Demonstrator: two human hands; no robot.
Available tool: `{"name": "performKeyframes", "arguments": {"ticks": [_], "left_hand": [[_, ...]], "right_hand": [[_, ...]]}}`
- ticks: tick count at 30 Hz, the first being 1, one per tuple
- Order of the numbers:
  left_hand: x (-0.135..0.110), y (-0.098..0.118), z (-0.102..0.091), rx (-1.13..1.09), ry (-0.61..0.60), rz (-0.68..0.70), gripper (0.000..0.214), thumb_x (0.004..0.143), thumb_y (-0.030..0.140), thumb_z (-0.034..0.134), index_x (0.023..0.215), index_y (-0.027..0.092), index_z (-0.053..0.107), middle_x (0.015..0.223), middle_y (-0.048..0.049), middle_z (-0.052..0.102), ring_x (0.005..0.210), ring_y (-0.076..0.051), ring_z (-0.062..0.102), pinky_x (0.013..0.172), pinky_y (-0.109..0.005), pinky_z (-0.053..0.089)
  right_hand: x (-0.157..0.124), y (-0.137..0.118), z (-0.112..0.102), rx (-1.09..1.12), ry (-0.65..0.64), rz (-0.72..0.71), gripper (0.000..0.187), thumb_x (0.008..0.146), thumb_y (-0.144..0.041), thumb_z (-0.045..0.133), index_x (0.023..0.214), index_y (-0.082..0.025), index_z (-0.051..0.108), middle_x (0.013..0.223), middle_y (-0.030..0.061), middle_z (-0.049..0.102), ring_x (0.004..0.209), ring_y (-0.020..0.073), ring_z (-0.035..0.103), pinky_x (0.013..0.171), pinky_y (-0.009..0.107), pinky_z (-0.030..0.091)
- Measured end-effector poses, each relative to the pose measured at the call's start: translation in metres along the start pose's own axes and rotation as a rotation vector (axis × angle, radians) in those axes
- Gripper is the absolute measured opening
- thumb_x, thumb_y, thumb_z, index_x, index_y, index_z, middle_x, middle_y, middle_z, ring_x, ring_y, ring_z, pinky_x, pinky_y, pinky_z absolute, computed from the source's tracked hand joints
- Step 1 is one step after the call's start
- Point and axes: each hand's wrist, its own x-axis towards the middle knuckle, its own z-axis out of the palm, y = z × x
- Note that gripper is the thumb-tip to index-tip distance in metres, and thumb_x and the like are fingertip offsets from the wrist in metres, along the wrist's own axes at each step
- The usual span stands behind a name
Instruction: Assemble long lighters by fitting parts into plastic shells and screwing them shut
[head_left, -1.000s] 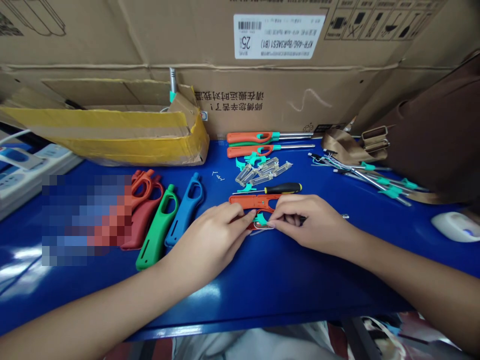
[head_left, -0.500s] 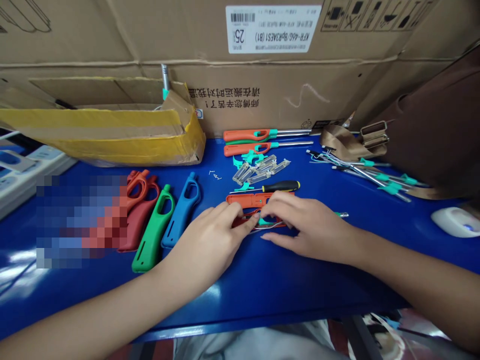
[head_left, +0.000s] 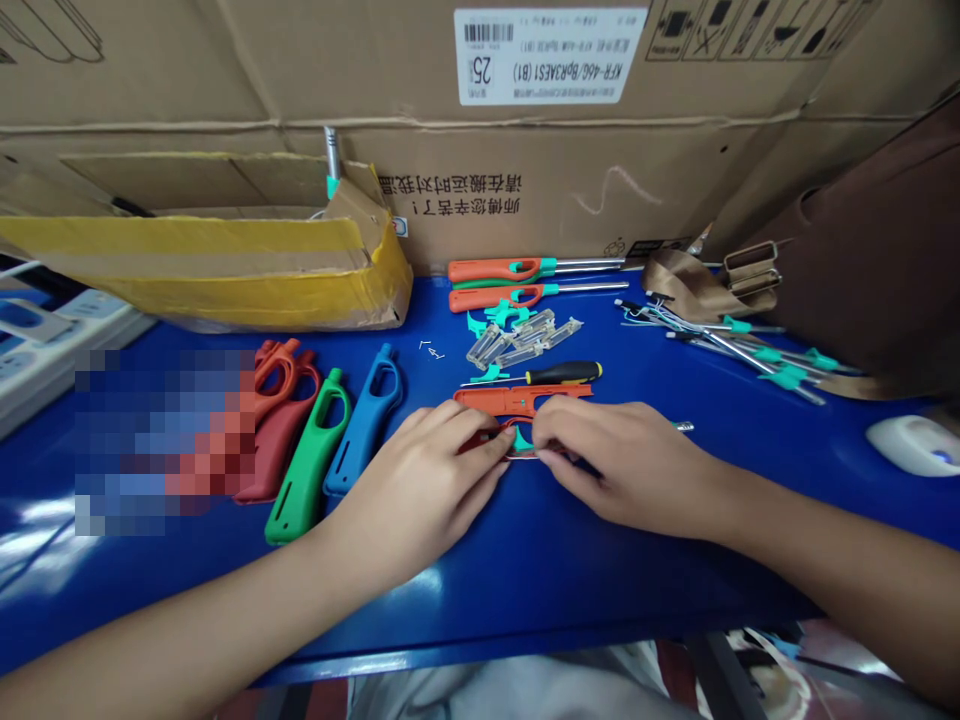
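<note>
Both hands work on an open gas lighter at the middle of the table. My left hand [head_left: 427, 470] grips the handle end of its red lower shell, with fingers and thumb closed around it. A teal trigger [head_left: 523, 438] shows in the gap between my hands. My right hand [head_left: 637, 460] is pinched at the lighter's front part; its fingertips hide what lies there. The metal tip of the lighter's tube [head_left: 684, 427] sticks out beyond my right hand. Just behind lies the loose orange shell half [head_left: 502, 400], inner side up.
Behind are a screwdriver [head_left: 562, 373], clear fuel tanks [head_left: 517, 342] and assembled lighters [head_left: 495, 270]. Tube assemblies with wires [head_left: 750, 350] lie right, near a white mouse [head_left: 911, 443]. Coloured handles, green [head_left: 307, 465] and blue [head_left: 367, 425], lie left, before a yellow-taped carton [head_left: 300, 270].
My right thumb has come up against the fingers, closing the hand at the lighter. More of the teal trigger shows. My left hand stays at the handle, nearly unmoved.
</note>
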Motion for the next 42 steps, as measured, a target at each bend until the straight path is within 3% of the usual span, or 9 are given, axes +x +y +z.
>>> {"name": "performKeyframes", "arguments": {"ticks": [3,5,9,20,24,30,36,42], "left_hand": [[0.000,-0.003,0.002,-0.028,0.037,0.017,0.027,0.102,0.028,0.055,0.121,0.019,0.072,0.109,-0.0077,0.071,0.100,-0.024,0.063,0.082,-0.040,0.049],[0.000,-0.004,0.003,-0.031,0.072,0.035,0.024,0.101,0.028,0.057,0.118,0.019,0.073,0.109,-0.0065,0.073,0.100,-0.024,0.064,0.081,-0.039,0.049],[0.000,-0.005,0.005,-0.028,0.109,0.044,0.021,0.101,0.028,0.059,0.114,0.019,0.073,0.108,-0.0054,0.076,0.098,-0.023,0.067,0.080,-0.039,0.050],[0.003,-0.005,0.006,-0.070,0.130,0.030,0.020,0.100,0.027,0.061,0.109,0.018,0.075,0.099,-0.0068,0.075,0.090,-0.021,0.066,0.078,-0.037,0.055],[0.004,-0.003,0.005,-0.096,0.125,0.024,0.019,0.099,0.029,0.062,0.107,0.018,0.076,0.100,-0.0062,0.075,0.091,-0.021,0.067,0.078,-0.036,0.055],[0.003,-0.002,0.004,-0.091,0.104,0.022,0.020,0.099,0.026,0.061,0.111,0.018,0.075,0.104,-0.0068,0.074,0.095,-0.023,0.065,0.080,-0.039,0.056],[-0.001,0.000,0.002,-0.114,0.120,0.072,0.018,0.100,0.020,0.058,0.113,0.017,0.069,0.111,-0.0082,0.073,0.101,-0.022,0.064,0.087,-0.039,0.054],[-0.002,-0.003,0.001,-0.079,0.110,0.126,0.019,0.100,0.019,0.058,0.113,0.020,0.071,0.117,-0.0061,0.072,0.103,-0.023,0.063,0.086,-0.040,0.053]], "right_hand": [[0.001,0.001,0.001,0.223,0.061,0.227,0.004,0.095,-0.018,0.052,0.096,-0.022,0.052,0.075,-0.0039,0.062,0.062,0.0112,0.059,0.058,0.024,0.040],[0.001,0.001,0.001,0.297,0.066,0.289,0.010,0.088,-0.015,0.057,0.088,-0.022,0.051,0.070,-0.0058,0.058,0.059,0.0103,0.056,0.057,0.023,0.039],[0.002,0.003,0.001,0.242,0.029,0.184,0.019,0.085,-0.013,0.058,0.074,-0.022,0.045,0.071,-0.0040,0.056,0.065,0.0116,0.051,0.061,0.025,0.036],[0.000,0.008,-0.004,0.025,-0.114,-0.031,0.020,0.099,-0.028,0.054,0.080,-0.021,0.050,0.083,0.0000,0.061,0.069,0.0139,0.052,0.062,0.028,0.034],[0.000,0.009,-0.002,0.073,-0.075,0.002,0.020,0.099,-0.020,0.050,0.080,-0.021,0.051,0.079,-0.0007,0.060,0.067,0.0132,0.052,0.062,0.027,0.035],[0.003,0.011,0.003,0.282,-0.012,0.128,0.015,0.095,-0.019,0.061,0.083,-0.021,0.052,0.074,-0.0046,0.056,0.064,0.0105,0.050,0.062,0.023,0.036],[0.004,0.014,0.003,0.337,-0.026,0.135,0.007,0.095,-0.019,0.061,0.089,-0.021,0.058,0.073,-0.0040,0.058,0.063,0.0110,0.051,0.063,0.024,0.039],[0.002,0.017,0.003,0.332,-0.013,0.074,0.008,0.097,-0.018,0.060,0.095,-0.019,0.068,0.090,0.0026,0.071,0.077,0.0143,0.062,0.071,0.026,0.046]]}}
